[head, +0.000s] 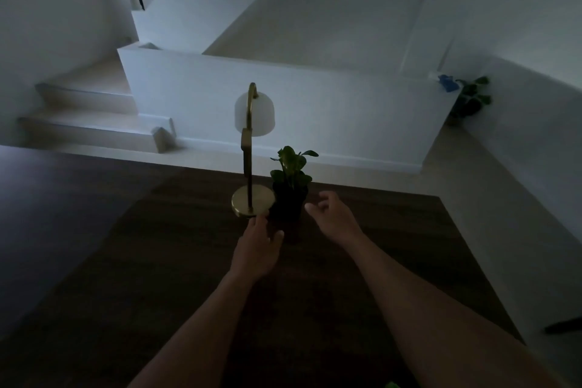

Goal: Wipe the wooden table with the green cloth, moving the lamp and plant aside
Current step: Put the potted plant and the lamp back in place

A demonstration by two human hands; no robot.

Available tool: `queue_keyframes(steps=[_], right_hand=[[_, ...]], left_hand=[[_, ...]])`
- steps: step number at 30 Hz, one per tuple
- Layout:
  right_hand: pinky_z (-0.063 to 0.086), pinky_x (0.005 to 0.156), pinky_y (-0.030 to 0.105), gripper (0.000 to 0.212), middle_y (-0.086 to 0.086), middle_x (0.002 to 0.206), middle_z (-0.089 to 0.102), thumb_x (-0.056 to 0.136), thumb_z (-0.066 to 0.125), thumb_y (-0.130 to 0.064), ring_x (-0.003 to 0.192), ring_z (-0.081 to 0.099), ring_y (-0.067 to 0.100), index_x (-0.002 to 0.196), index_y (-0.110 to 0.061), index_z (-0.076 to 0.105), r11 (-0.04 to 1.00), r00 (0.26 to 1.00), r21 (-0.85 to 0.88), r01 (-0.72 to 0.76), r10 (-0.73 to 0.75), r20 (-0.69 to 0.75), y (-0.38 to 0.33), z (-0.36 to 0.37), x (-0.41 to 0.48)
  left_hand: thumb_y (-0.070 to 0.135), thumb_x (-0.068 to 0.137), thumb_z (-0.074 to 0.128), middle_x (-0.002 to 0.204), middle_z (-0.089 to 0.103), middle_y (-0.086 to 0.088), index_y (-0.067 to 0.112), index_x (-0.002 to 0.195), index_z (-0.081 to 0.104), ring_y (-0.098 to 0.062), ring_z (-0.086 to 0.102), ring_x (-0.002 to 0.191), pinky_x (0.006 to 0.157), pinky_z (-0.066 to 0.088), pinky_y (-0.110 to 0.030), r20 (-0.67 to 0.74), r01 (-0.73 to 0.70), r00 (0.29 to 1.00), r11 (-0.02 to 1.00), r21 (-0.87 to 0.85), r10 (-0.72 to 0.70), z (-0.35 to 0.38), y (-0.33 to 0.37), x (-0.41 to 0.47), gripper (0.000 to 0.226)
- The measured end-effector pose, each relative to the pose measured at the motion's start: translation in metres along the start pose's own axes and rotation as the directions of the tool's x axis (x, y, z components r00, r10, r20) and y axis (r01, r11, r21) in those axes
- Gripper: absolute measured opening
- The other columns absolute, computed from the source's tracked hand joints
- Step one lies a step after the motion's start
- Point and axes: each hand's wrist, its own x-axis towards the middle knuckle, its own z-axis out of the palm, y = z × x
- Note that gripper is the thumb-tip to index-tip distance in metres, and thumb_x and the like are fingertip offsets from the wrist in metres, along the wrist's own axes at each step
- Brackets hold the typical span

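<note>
A brass lamp (250,167) with a white dome shade stands on its round base near the far edge of the dark wooden table (157,261). Right beside it sits a small green plant (291,179) in a dark pot. My left hand (256,249) reaches out just in front of the lamp base, fingers extended, with the fingertips at the base's rim. My right hand (330,214) hovers to the right of the pot, fingers loosely spread, holding nothing. A sliver of green, likely the cloth (392,385), shows at the bottom edge.
Behind the table runs a low white wall (315,104) with steps (88,123) on the left. Another potted plant (470,98) and a blue object (447,82) sit on a ledge at the far right. The room is dim.
</note>
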Motion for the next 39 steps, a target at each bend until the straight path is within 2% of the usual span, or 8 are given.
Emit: queue_keyframes(steps=[3,6,14,17,20,25,32,39], right_hand=[[0.041,0.101,0.041,0.071,0.008,0.145,0.043,0.088,0.064,-0.044,0.13,0.043,0.026,0.146,-0.021,0.03,0.999,0.999,0.027,-0.046,0.046,0.014,0.005,0.013,0.026],[0.036,0.108,0.049,0.082,0.009,0.152,0.035,0.082,0.069,-0.048,0.138,0.034,0.03,0.148,-0.025,0.026,0.996,0.995,0.032,-0.083,0.082,0.051,0.013,0.024,0.045],[0.032,0.109,0.045,0.087,0.007,0.15,0.038,0.076,0.077,-0.043,0.138,0.035,0.029,0.147,-0.029,0.028,0.996,0.997,0.076,-0.04,0.035,0.072,0.022,0.041,0.073],[0.032,0.109,0.041,0.085,0.005,0.149,0.041,0.078,0.077,-0.038,0.137,0.037,0.027,0.147,-0.026,0.03,0.993,0.998,0.116,-0.029,0.022,0.065,0.021,0.042,0.076],[0.033,0.109,0.04,0.084,0.003,0.148,0.042,0.078,0.078,-0.036,0.136,0.039,0.025,0.147,-0.024,0.032,0.985,0.998,0.172,-0.036,0.026,0.061,0.022,0.043,0.077],[0.035,0.106,0.038,0.081,0.001,0.145,0.045,0.076,0.079,-0.038,0.131,0.043,0.022,0.144,-0.024,0.037,0.972,0.999,0.234,-0.022,0.014,0.036,0.024,0.034,0.071],[0.043,0.101,0.038,0.077,-0.003,0.132,0.053,0.072,0.08,-0.045,0.116,0.052,0.016,0.137,-0.022,0.046,0.965,1.0,0.261,0.015,-0.01,-0.022,0.038,-0.015,0.043],[0.044,0.101,0.038,0.078,-0.003,0.129,0.055,0.069,0.08,-0.05,0.117,0.053,0.017,0.134,-0.022,0.048,0.963,0.997,0.267,-0.024,0.041,-0.059,0.067,-0.072,-0.014]], left_hand=[[0.03,0.094,0.057,0.148,0.04,-0.004,0.023,0.147,0.031,-0.011,0.059,0.106,0.102,0.046,-0.048,0.008,0.0,1.0,0.998,-0.069,0.001,0.008,-0.002,0.022,0.06],[0.023,0.095,0.057,0.149,0.041,-0.004,0.021,0.148,0.03,-0.019,0.048,0.129,0.107,0.04,-0.04,-0.008,0.019,1.0,0.993,-0.12,-0.02,0.015,-0.002,0.04,0.06],[0.009,0.095,0.054,0.141,0.05,-0.004,0.021,0.147,0.032,-0.021,0.05,0.127,0.098,0.04,-0.032,0.001,0.06,0.998,0.981,-0.184,-0.061,0.023,-0.012,0.074,0.058],[0.008,0.093,0.054,0.138,0.052,-0.003,0.03,0.145,0.032,-0.022,0.057,0.119,0.099,0.049,-0.048,0.009,0.055,0.999,0.975,-0.216,-0.054,0.026,-0.013,0.082,0.06],[0.011,0.093,0.055,0.138,0.051,-0.003,0.037,0.144,0.03,-0.024,0.059,0.116,0.097,0.05,-0.051,-0.006,0.044,0.999,0.97,-0.238,-0.047,0.029,-0.015,0.087,0.063],[0.01,0.093,0.057,0.146,0.043,-0.005,0.031,0.15,0.028,-0.024,0.049,0.129,0.104,0.043,-0.042,-0.049,0.005,0.999,0.984,-0.179,-0.014,0.035,-0.013,0.085,0.067],[0.015,0.088,0.066,0.138,0.053,-0.001,0.03,0.149,0.03,-0.017,0.053,0.122,0.095,0.041,-0.029,-0.111,-0.127,0.988,0.979,-0.16,0.11,0.055,0.021,0.066,0.072],[0.018,0.086,0.07,0.134,0.055,0.001,0.028,0.147,0.034,-0.016,0.056,0.118,0.097,0.048,-0.035,-0.142,-0.158,0.98,0.976,-0.147,0.138,0.096,0.068,0.012,0.071]])
